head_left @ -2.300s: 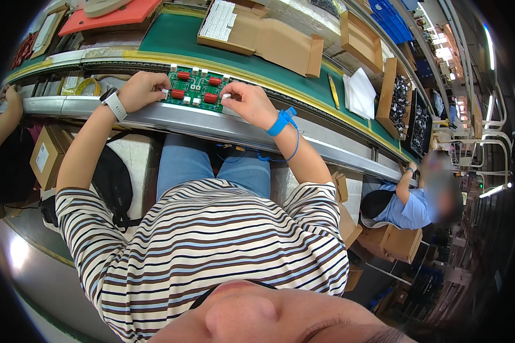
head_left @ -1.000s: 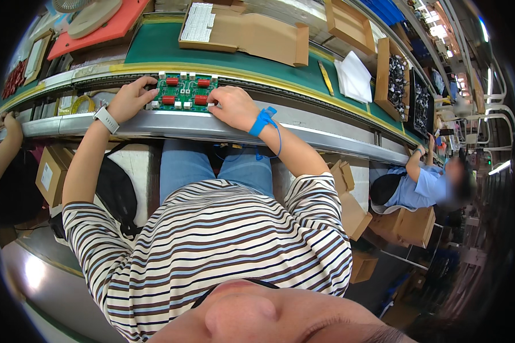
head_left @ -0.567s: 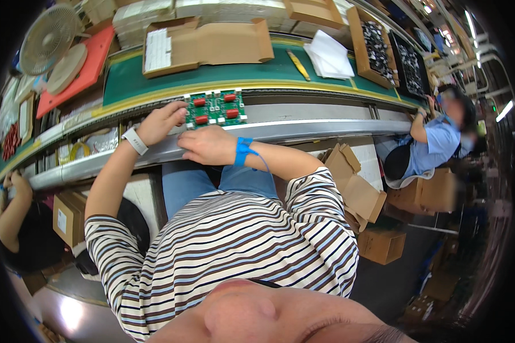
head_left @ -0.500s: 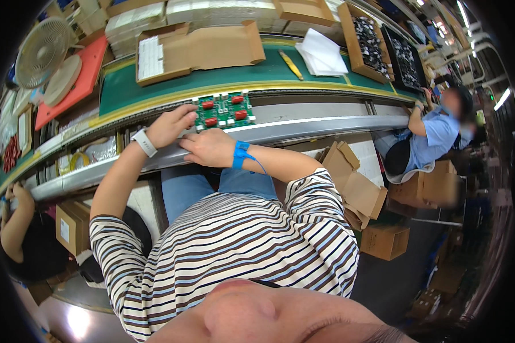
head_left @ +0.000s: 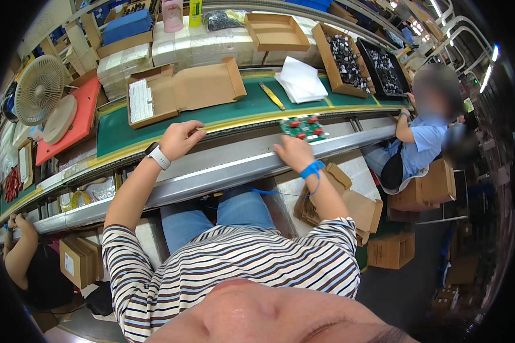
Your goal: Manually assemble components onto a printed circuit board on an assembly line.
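A green circuit board (head_left: pixel 302 135) with several red components and white connectors lies on the conveyor track, right of centre. Just below its near left corner is my right hand (head_left: pixel 296 153), thumb apart from the fingers and fingertips close to the board's edge; whether they touch it I cannot tell. A blue wrist strap with a cord circles that wrist. Farther left, my left hand (head_left: pixel 180 141) hovers over the track near its yellow-edged far rail, fingers loosely bent with nothing visible in them. The left wrist wears a white-banded watch (head_left: pixel 159 156).
Beyond the track, a green bench (head_left: pixel 212 108) carries an opened cardboard box (head_left: pixel 209 88), a yellow cutter knife (head_left: pixel 272 96) and white sheets (head_left: pixel 302 80). Boxes of small dark parts (head_left: pixel 342 63) stand farther right. A fan (head_left: pixel 39 90) is at left. Co-workers sit on both sides.
The circuit board has moved right along the track, with my right hand moving the same way. My left hand has come away from the board and now stands apart. The view has shifted slightly.
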{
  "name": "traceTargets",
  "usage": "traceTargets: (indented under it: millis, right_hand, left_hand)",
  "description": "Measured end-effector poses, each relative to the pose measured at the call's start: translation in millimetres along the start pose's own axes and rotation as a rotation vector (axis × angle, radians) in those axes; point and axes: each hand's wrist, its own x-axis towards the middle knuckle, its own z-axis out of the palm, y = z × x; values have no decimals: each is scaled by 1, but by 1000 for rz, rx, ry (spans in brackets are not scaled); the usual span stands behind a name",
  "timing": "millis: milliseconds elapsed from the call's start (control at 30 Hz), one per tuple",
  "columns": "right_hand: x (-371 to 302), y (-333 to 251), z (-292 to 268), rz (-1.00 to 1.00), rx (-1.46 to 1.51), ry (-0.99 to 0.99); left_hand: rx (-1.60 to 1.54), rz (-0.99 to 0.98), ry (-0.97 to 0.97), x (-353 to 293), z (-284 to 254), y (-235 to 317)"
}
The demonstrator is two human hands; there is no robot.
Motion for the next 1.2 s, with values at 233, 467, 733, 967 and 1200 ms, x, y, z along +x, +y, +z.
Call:
traceTargets:
  millis: [233, 467, 733, 967, 1200]
  right_hand:
    - [23, 142, -6, 344, -199, 97]
    - [74, 60, -17, 112, -33, 137]
    - [117, -151, 32, -879, 259, 304]
    - [120, -163, 68, -991, 332, 356]
    - [129, -160, 74, -922, 354, 216]
  left_hand:
    - [88, 32, 333, -1, -39, -36]
    - [189, -134, 642, -14, -73, -95]
    - [468, -169, 614, -16, -68, -110]
    - [396, -293, 461, -17, -65, -84]
    - [572, -403, 380, -17, -62, -93]
